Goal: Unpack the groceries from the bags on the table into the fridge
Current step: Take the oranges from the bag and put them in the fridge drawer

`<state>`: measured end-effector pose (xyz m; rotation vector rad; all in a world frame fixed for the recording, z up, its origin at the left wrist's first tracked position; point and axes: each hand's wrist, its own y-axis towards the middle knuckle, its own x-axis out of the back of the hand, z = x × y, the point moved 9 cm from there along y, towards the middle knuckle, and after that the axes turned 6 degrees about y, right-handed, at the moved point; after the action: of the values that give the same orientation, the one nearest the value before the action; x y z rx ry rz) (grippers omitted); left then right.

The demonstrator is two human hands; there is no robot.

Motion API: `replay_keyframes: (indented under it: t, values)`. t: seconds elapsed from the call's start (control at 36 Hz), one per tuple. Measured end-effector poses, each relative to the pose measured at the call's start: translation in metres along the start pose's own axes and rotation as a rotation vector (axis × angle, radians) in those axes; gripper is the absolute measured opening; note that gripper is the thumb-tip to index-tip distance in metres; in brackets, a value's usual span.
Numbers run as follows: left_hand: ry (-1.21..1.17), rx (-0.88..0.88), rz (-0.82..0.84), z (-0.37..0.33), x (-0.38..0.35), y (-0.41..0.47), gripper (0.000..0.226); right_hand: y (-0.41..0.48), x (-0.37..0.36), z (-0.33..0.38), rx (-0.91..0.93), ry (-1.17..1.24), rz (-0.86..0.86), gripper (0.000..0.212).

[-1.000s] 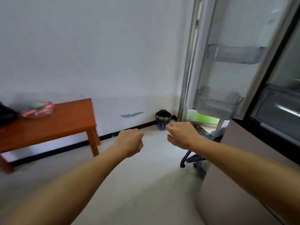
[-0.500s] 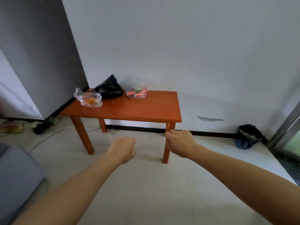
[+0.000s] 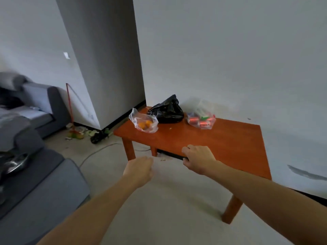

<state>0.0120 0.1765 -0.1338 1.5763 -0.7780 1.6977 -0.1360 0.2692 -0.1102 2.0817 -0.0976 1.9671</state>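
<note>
Left hand (image 3: 139, 167) and right hand (image 3: 199, 159) hover loosely curled, seemingly empty, before a wall-side orange table (image 3: 230, 144) holding 3 bags (image 3: 166, 112).

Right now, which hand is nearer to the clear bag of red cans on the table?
Right. The right hand is at the near edge of the table, in line with the clear bag of red cans; the left hand is farther left, short of the table.

Both bare forearms reach forward side by side, the left hand (image 3: 139, 171) a little lower, the right hand (image 3: 200, 160) slightly ahead, each palm-down with loosely curled, empty fingers.
</note>
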Motion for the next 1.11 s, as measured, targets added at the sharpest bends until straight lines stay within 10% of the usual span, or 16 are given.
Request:
replay_keyframes:
  t: [0.67,1.11]
  values:
    - [-0.035,-0.085,-0.025,0.242,-0.049,0.31,0.021,0.39,-0.099,-0.006,-0.048,0.111,0.02,0.033]
    - [0.07,-0.297,0.167,0.265,-0.146,0.505,0.026,0.58,-0.217,-0.049,0.072,0.167,0.14,0.035]
